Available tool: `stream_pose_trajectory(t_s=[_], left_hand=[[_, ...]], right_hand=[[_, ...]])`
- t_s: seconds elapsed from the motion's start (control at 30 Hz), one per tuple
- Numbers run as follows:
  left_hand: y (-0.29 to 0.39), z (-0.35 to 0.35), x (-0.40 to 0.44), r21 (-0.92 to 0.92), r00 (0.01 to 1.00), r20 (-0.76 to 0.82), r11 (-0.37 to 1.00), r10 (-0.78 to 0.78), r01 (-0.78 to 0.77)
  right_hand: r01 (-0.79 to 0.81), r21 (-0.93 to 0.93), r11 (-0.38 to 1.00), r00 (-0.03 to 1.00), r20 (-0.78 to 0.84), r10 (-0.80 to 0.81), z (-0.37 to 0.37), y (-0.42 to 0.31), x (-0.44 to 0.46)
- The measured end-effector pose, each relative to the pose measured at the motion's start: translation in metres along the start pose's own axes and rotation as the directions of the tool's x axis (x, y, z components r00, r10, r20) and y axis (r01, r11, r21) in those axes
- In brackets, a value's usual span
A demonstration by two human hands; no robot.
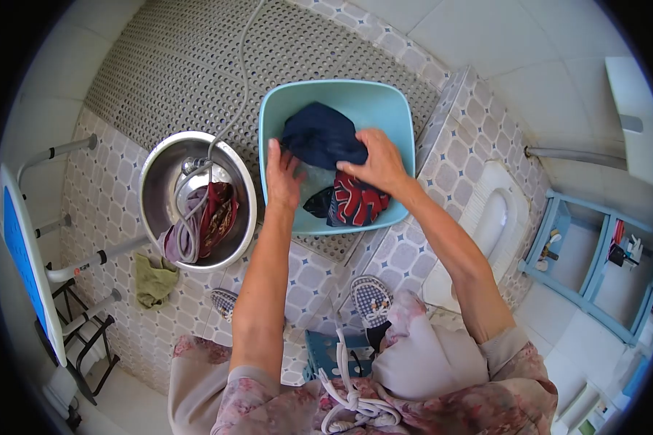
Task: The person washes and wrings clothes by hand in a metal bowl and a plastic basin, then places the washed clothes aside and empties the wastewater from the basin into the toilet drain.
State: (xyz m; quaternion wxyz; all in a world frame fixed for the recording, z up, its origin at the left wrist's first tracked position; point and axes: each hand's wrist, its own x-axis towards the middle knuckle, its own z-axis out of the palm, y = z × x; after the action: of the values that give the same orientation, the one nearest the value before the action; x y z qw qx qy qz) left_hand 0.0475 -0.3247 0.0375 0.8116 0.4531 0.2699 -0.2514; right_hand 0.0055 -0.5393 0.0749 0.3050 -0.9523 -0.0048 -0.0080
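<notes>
A light turquoise basin [407, 130] stands in front of me with some water in its bottom. A bunched navy blue cloth [319, 134] is in its upper part. My right hand [377, 162] grips the right edge of this cloth between thumb and fingers. My left hand [284, 175] is by the basin's left wall, fingers apart, close to the cloth's lower left edge; whether the fingertips touch it I cannot tell. Below the navy cloth lies a red and black patterned cloth [359, 201], with a small dark piece [318, 203] beside it.
Left of the basin, a steel bowl [149, 206] holds a shower head [193, 166], its hose [243, 80] and dark red and mauve cloths. An olive rag [154, 281] lies on the tiles. A squat toilet [497, 210] and blue shelf [580, 312] are at right, a perforated mat [174, 65] behind.
</notes>
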Motion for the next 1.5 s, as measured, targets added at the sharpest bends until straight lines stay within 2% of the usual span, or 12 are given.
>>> stream_pose_trajectory(t_s=[0.1, 0.2, 0.27, 0.47, 0.53, 0.73, 0.97, 1.03, 1.1, 1.17, 1.4, 1.5], left_hand=[[0.016, 0.023, 0.025, -0.189, 0.989, 0.137, 0.981, 0.063, -0.036], [0.011, 0.033, 0.028, 0.424, 0.983, -0.010, 0.891, 0.185, -0.163], [0.008, 0.028, 0.014, 0.670, 0.945, 0.158, 0.672, 0.288, -0.317], [-0.032, 0.013, -0.046, 0.908, 0.794, 0.169, 0.221, 0.584, -0.355], [-0.037, 0.017, -0.052, 0.910, 0.892, 0.113, 0.316, 0.437, -0.270], [-0.035, 0.021, 0.007, 0.992, 0.943, 0.043, 0.095, 0.330, -0.078], [-0.034, -0.002, 0.100, 0.962, 0.971, -0.190, 0.222, 0.142, 0.156], [-0.050, -0.023, 0.136, 0.992, 0.996, 0.057, -0.117, 0.074, -0.048], [-0.042, -0.014, 0.132, 0.999, 0.981, -0.018, 0.041, 0.194, 0.010], [-0.044, 0.018, 0.099, 0.719, 0.827, -0.471, 0.677, 0.305, 0.160], [-0.005, 0.054, 0.019, 0.927, 0.770, -0.194, 0.370, 0.608, -0.059], [0.017, 0.066, -0.021, 0.765, 0.698, -0.075, 0.490, 0.712, -0.418]], right_hand=[[0.241, -0.032, 0.970, 0.970, -0.007, -0.242, -0.017, -0.024, -0.032], [0.393, -0.005, 0.920, 0.920, -0.004, -0.393, -0.028, -0.042, -0.053], [0.378, 0.047, 0.925, 0.925, -0.050, -0.376, -0.030, -0.041, -0.054], [0.296, 0.020, 0.955, 0.954, 0.046, -0.296, -0.016, -0.023, -0.067], [0.312, -0.096, 0.945, 0.950, 0.028, -0.310, 0.004, -0.020, -0.069], [0.327, -0.205, 0.923, 0.944, 0.024, -0.329, 0.043, 0.001, -0.027], [0.024, -0.155, 0.988, 0.950, 0.312, 0.026, 0.058, 0.017, 0.060], [0.036, -0.123, 0.992, 0.970, 0.243, -0.005, 0.082, 0.043, 0.075], [0.032, -0.223, 0.974, 0.973, 0.230, 0.021, 0.081, 0.047, 0.090], [-0.049, -0.182, 0.982, 0.962, 0.256, 0.095, 0.092, 0.067, 0.094], [-0.280, 0.242, 0.929, 0.945, -0.101, 0.311, 0.063, 0.043, 0.080], [-0.201, 0.469, 0.860, 0.943, -0.145, 0.300, 0.020, 0.015, 0.078]])
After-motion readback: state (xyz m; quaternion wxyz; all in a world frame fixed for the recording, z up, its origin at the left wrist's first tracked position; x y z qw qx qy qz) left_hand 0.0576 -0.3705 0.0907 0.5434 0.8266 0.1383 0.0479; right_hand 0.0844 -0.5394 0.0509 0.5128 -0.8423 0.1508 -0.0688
